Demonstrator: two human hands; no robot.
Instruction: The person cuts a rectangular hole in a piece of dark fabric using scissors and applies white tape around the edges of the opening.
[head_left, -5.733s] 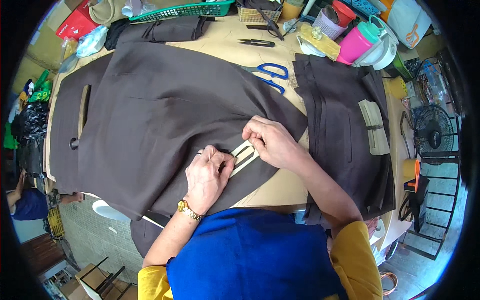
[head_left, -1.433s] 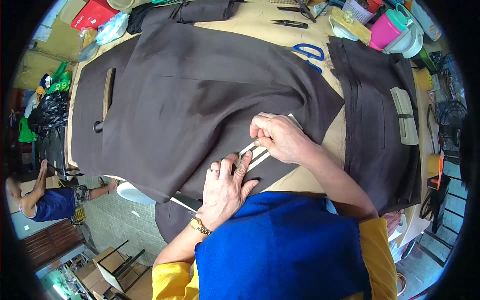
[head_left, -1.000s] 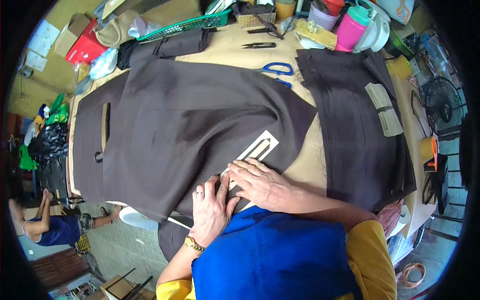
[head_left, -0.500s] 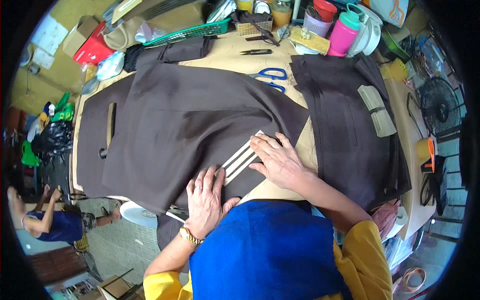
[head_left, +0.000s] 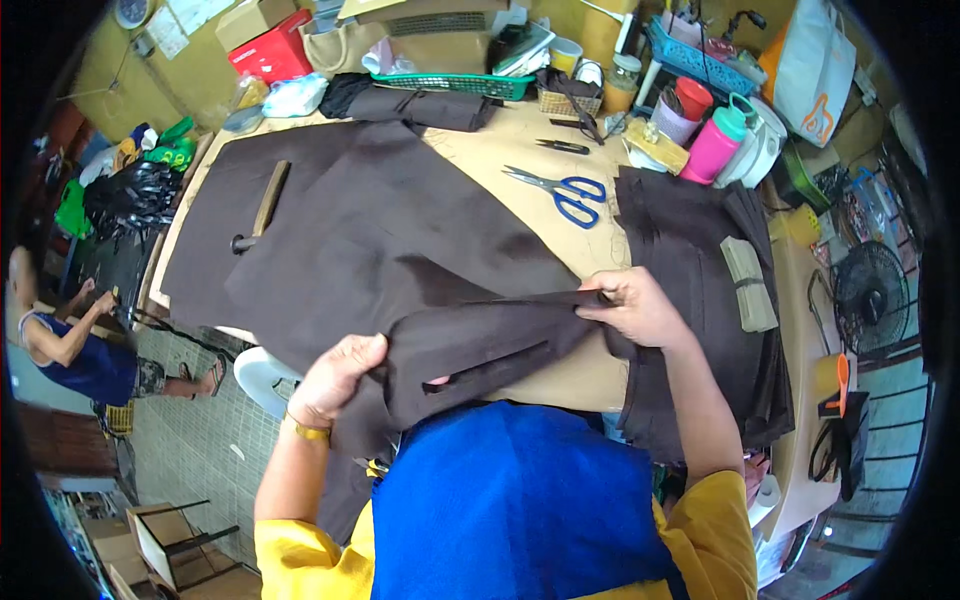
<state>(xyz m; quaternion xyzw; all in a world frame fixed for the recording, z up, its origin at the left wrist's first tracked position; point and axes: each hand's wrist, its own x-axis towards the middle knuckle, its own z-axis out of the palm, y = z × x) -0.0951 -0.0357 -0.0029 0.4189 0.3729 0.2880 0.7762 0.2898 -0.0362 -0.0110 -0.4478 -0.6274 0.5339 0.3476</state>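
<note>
A large piece of dark brown fabric (head_left: 330, 230) covers the middle of the table, its near part lifted and folded. My left hand (head_left: 340, 368) is closed on the fold's left end, thumb on top. At the fold's right end, my right hand (head_left: 645, 308) pinches the fabric edge between thumb and fingers. Between both hands a long narrow slit (head_left: 487, 368) runs through the raised layer, with a small pinkish spot showing in it. Blue-handled scissors (head_left: 575, 200) lie beyond my right hand. A hammer (head_left: 265, 205) with a wooden handle rests on the fabric's far left.
Stacked dark fabric pieces (head_left: 680, 300) lie at the right, a tied beige bundle (head_left: 750, 285) on top. Small snips (head_left: 563, 147), a pink bottle (head_left: 713, 147) and a green basket (head_left: 455, 85) sit along the back. Another person (head_left: 80, 345) is at the left.
Both hands were flat on a pale slotted strip on the fabric; now they grip and raise the fabric, and the strip is out of sight. My right hand moved right, my left hand left.
</note>
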